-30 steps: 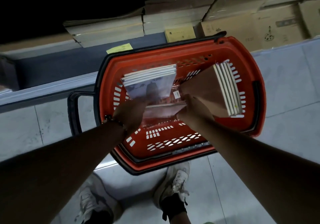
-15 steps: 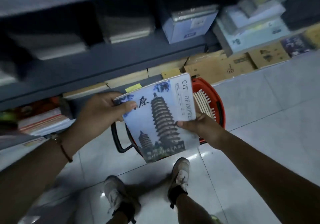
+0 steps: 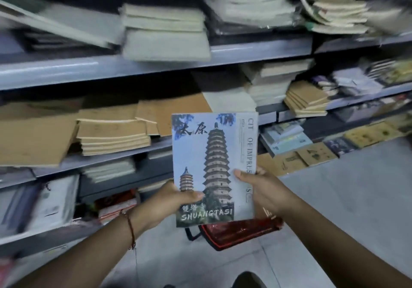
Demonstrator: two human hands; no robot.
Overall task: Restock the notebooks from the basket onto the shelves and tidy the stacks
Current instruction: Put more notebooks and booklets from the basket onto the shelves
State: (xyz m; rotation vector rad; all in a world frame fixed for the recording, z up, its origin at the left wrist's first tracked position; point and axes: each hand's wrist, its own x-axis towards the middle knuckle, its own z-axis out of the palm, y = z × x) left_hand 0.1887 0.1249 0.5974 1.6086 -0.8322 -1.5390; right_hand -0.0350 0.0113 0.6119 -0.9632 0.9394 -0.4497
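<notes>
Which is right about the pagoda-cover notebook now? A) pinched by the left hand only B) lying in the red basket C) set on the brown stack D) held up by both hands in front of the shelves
D: the left hand and right hand each grip a lower edge of the pagoda-cover notebook, raised before the shelves, above the red basket.

Dark gap above brown notebook stacks, upper shelf overhead

notebook before shelves, above basket
</notes>
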